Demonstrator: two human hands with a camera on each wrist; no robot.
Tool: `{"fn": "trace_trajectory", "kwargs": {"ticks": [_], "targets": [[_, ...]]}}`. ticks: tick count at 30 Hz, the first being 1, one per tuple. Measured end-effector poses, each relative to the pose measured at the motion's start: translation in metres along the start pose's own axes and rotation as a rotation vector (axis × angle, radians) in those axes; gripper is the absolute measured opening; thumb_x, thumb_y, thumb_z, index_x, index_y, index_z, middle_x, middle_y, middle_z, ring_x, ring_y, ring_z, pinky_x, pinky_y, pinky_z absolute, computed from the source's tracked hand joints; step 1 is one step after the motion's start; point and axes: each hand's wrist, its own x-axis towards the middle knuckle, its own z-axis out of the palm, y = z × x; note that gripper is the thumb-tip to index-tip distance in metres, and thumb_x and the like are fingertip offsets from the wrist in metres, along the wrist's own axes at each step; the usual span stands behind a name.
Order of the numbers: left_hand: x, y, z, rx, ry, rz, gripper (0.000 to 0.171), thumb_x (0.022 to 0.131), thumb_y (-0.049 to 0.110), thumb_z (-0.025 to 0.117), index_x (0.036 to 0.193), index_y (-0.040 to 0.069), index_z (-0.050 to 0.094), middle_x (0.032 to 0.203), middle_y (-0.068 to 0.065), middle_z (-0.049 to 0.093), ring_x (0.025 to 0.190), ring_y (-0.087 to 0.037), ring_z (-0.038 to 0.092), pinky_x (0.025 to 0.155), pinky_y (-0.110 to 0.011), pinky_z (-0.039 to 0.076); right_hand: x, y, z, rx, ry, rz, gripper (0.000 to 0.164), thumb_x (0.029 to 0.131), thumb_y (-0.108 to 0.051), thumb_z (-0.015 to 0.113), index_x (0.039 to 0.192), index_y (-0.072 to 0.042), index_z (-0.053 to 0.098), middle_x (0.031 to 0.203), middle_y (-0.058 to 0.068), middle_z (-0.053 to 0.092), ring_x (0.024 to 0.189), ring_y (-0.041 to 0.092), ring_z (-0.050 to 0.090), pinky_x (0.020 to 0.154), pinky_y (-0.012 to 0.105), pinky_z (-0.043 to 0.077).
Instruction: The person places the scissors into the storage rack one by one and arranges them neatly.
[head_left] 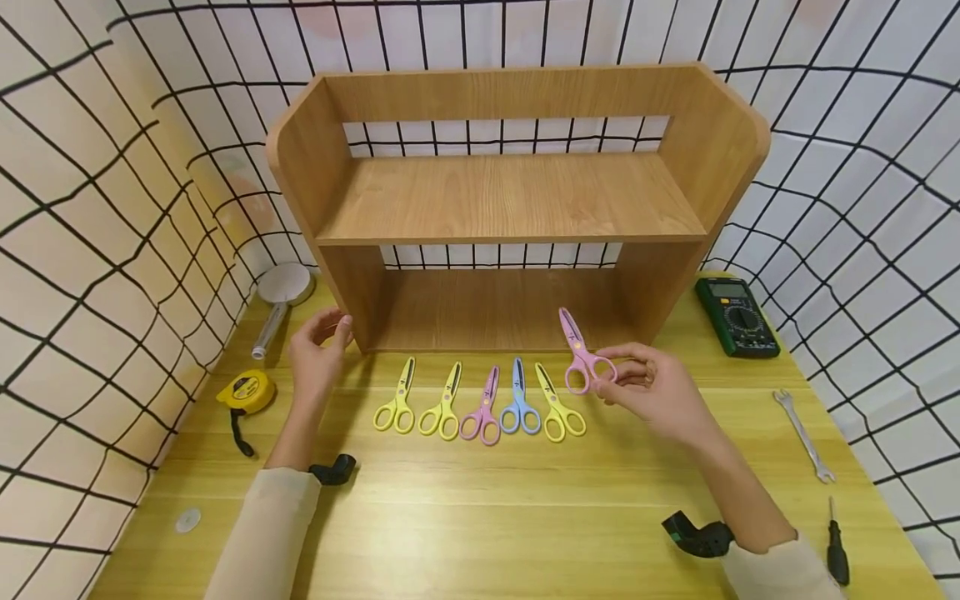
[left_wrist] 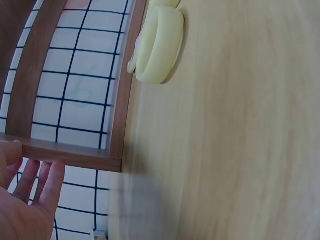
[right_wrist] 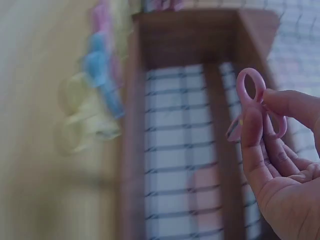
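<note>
Pink scissors (head_left: 578, 352), pinched in a right hand (head_left: 654, 390), point toward a wooden shelf (head_left: 510, 196); the left hand (head_left: 317, 347), fingers slightly spread, touches the shelf's left side.

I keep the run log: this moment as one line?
right hand: holds pink scissors | left hand: at left side of wooden shelf | table: five other scissors in a row

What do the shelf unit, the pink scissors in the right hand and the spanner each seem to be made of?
Shelf unit: wood or wood-look board, smooth, with fine grain along its panels.
Pink scissors in the right hand: handles probably plastic, smooth and evenly coloured; the blade material stays unclear.
Spanner: most likely metal, given its silvery grey, shiny surface.
</note>
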Motion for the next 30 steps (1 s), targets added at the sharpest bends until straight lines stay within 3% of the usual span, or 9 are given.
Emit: {"fn": "trace_trajectory", "kwargs": {"ticks": [3, 7, 11, 16, 19, 23, 26, 30], "targets": [[-0.004, 0.008, 0.000, 0.000, -0.002, 0.021, 0.030, 0.099, 0.008, 0.069, 0.122, -0.010, 0.067, 0.114, -0.025, 0.071, 0.097, -0.019, 0.069, 0.082, -0.023, 0.066, 0.008, -0.034, -0.001, 0.069, -0.006, -0.087, 0.040, 0.091, -0.015, 0.081, 0.127, -0.006, 0.067, 0.096, 0.008, 0.076, 0.083, 0.017, 0.074, 0.076, 0.029, 0.068], [-0.005, 0.008, 0.001, 0.004, 0.007, 0.044, 0.029, 0.098, 0.008, 0.070, 0.121, -0.011, 0.068, 0.110, -0.022, 0.073, 0.091, -0.011, 0.069, 0.076, -0.013, 0.063, 0.027, -0.079, 0.002, 0.074, 0.003, -0.183, 0.039, 0.090, -0.016, 0.082, 0.126, -0.007, 0.068, 0.099, 0.005, 0.076, 0.086, 0.018, 0.073, 0.077, 0.027, 0.067], [-0.005, 0.006, 0.002, 0.011, 0.014, 0.040, 0.029, 0.098, 0.009, 0.070, 0.121, -0.010, 0.068, 0.111, -0.022, 0.073, 0.091, -0.008, 0.068, 0.075, -0.010, 0.062, 0.057, -0.124, 0.011, 0.033, 0.026, -0.202, 0.040, 0.089, -0.019, 0.083, 0.127, -0.012, 0.070, 0.097, 0.007, 0.076, 0.086, 0.018, 0.074, 0.073, 0.025, 0.066], [-0.003, 0.004, 0.001, 0.015, 0.027, 0.032, 0.029, 0.099, 0.008, 0.070, 0.120, -0.010, 0.068, 0.113, -0.027, 0.071, 0.093, -0.016, 0.068, 0.075, -0.011, 0.062, 0.103, -0.170, 0.034, 0.001, 0.036, -0.192, 0.040, 0.091, -0.020, 0.081, 0.129, -0.013, 0.069, 0.095, 0.007, 0.078, 0.080, 0.019, 0.073, 0.065, 0.026, 0.063], [0.001, -0.005, 0.001, 0.018, 0.036, 0.032, 0.029, 0.099, 0.009, 0.069, 0.121, -0.010, 0.068, 0.115, -0.030, 0.070, 0.094, -0.020, 0.068, 0.073, -0.010, 0.062, 0.130, -0.188, 0.053, -0.009, 0.023, -0.192, 0.038, 0.093, -0.021, 0.080, 0.128, -0.012, 0.069, 0.093, 0.006, 0.079, 0.077, 0.017, 0.071, 0.058, 0.023, 0.056], [0.007, -0.021, 0.003, 0.021, 0.054, 0.038, 0.029, 0.099, 0.014, 0.070, 0.121, -0.005, 0.070, 0.115, -0.026, 0.072, 0.093, -0.015, 0.068, 0.072, -0.006, 0.059, 0.160, -0.204, 0.079, 0.031, -0.018, -0.187, 0.037, 0.092, -0.016, 0.080, 0.126, -0.007, 0.069, 0.094, 0.008, 0.078, 0.080, 0.021, 0.073, 0.062, 0.023, 0.060], [0.010, -0.027, 0.005, 0.011, 0.071, 0.040, 0.028, 0.098, 0.018, 0.072, 0.119, 0.000, 0.072, 0.114, -0.022, 0.073, 0.091, -0.009, 0.067, 0.072, -0.007, 0.060, 0.178, -0.211, 0.099, 0.043, -0.047, -0.170, 0.038, 0.092, -0.015, 0.080, 0.126, -0.006, 0.068, 0.095, 0.009, 0.078, 0.083, 0.021, 0.074, 0.065, 0.023, 0.062], [0.011, -0.031, 0.006, 0.001, 0.088, 0.036, 0.029, 0.097, 0.020, 0.075, 0.118, 0.001, 0.073, 0.112, -0.020, 0.074, 0.088, -0.005, 0.068, 0.072, -0.010, 0.062, 0.198, -0.215, 0.122, 0.013, -0.064, -0.168, 0.037, 0.093, -0.016, 0.079, 0.127, -0.004, 0.068, 0.093, 0.006, 0.078, 0.075, 0.014, 0.070, 0.060, 0.019, 0.057]]}}
